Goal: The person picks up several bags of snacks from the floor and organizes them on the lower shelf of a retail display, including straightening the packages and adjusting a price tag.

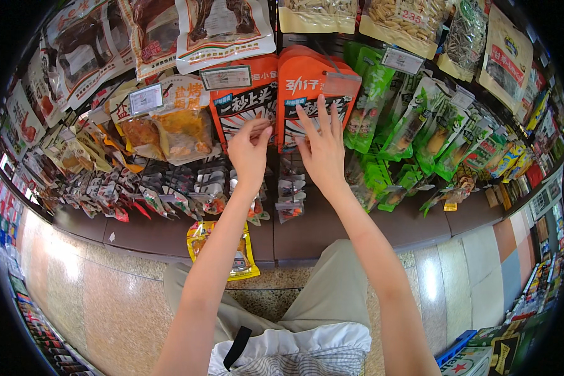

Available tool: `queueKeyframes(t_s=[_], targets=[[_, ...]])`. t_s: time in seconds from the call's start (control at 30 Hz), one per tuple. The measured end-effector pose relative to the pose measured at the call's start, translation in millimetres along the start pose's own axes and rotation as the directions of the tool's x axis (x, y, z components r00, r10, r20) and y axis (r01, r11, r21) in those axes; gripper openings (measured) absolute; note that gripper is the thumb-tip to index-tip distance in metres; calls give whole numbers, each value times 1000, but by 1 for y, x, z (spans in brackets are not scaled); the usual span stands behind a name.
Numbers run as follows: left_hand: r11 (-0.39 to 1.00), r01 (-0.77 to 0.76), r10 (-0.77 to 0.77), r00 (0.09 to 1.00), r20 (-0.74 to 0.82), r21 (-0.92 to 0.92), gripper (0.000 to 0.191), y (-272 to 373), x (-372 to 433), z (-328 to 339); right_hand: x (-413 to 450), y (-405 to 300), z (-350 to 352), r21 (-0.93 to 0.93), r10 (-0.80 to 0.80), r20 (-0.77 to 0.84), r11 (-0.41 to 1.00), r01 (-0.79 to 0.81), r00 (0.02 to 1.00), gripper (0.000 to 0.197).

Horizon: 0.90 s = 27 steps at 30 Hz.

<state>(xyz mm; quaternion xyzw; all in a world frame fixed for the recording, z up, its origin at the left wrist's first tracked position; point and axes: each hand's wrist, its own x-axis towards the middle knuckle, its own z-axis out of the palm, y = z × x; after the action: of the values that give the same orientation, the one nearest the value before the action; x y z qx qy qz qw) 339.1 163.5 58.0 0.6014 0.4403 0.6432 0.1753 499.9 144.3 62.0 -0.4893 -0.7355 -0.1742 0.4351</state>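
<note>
Two stacks of orange and black snack bags hang side by side on display hooks in front of me. My right hand lies spread with its fingertips on the front of the right orange bag. My left hand is at the lower right part of the left orange bag, its fingers curled together. Whether anything is between those fingers cannot be told. Clear price-tag holders stick out over both stacks. Below, between my forearms, small packets hang on a hook.
Meat packets hang at the left, green packets at the right, seed bags above. A yellow packet lies on the brown base shelf's edge, partly behind my left forearm. A blue crate and boxes stand at the lower right.
</note>
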Motion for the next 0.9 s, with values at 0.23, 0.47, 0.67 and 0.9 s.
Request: queueKeyframes(t_s=[0.23,0.47,0.67,0.9], targets=[[991,64,-36,976,-216,122,31,-17,-21,-32,2,6,7,-55,-18,2,998,18,1000,66],[978,124,-100,985,-144,165,46,-58,-20,-50,11,12,18,-114,-12,2,993,12,1000,64],[981,135,-117,985,-125,142,46,-61,-10,-50,14,25,27,-90,-42,-10,995,41,999,64],[992,111,-97,976,-194,59,19,-50,-10,-53,7,16,25,-29,-29,-45,999,28,999,63]])
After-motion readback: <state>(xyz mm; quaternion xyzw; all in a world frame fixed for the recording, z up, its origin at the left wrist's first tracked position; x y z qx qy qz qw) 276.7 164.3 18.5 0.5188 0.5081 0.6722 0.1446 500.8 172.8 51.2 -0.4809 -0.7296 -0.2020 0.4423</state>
